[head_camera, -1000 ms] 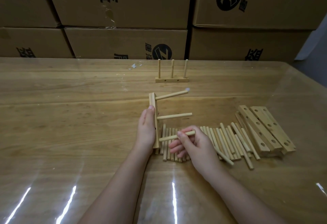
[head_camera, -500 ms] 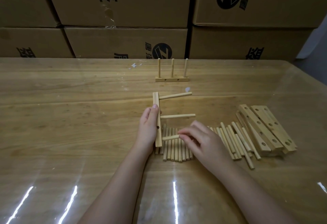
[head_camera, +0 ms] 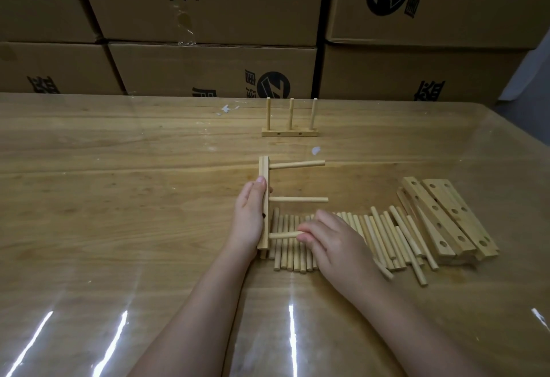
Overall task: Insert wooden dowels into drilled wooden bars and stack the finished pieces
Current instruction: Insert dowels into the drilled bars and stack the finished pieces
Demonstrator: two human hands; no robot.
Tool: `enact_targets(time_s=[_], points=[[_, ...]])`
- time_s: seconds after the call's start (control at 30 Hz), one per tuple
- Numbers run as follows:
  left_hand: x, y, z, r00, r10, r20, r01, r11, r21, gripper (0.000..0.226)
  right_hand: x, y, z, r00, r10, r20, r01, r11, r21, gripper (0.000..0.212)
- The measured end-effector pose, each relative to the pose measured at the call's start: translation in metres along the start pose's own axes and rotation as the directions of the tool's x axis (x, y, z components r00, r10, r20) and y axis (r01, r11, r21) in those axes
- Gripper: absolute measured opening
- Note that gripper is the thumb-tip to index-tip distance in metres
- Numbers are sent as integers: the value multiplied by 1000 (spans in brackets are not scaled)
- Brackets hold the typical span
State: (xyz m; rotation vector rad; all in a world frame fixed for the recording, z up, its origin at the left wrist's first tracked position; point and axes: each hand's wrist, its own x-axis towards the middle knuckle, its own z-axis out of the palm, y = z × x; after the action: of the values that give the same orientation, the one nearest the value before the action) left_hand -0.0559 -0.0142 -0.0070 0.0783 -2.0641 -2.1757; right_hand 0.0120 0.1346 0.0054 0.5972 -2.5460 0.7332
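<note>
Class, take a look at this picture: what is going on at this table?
A person's left hand holds a drilled bar on edge, with two dowels already sticking out of it. The right hand pinches a third dowel, its tip at the bar's nearest hole. To the right lie loose dowels and spare drilled bars; one finished piece stands farther back.

Mid-tabletop [head_camera: 119, 198], the bar [head_camera: 263, 174] stood on edge over the left end of my loose dowels [head_camera: 381, 236], its nearest dowel [head_camera: 282, 235] pointing right. Drilled bars [head_camera: 440, 221] lay piled at the row's right end. Behind, toward the far edge, stood a finished piece [head_camera: 289, 133].
</note>
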Motion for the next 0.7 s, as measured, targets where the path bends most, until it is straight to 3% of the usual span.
enact_targets(time_s=[0.17, 0.5, 0.7], points=[[0, 1, 0, 1000, -29, -12, 29, 999, -18, 31, -1, -1, 2, 999, 38, 3, -38, 999, 17, 15], [-3, 4, 0, 999, -44, -16, 43, 999, -32, 30, -3, -1, 7, 996, 82, 37, -85, 993, 87, 12], [-2, 6, 0, 997, -66, -41, 62, 993, -97, 29, -2, -1, 10, 990, 143, -14, -139, 974, 178, 18]])
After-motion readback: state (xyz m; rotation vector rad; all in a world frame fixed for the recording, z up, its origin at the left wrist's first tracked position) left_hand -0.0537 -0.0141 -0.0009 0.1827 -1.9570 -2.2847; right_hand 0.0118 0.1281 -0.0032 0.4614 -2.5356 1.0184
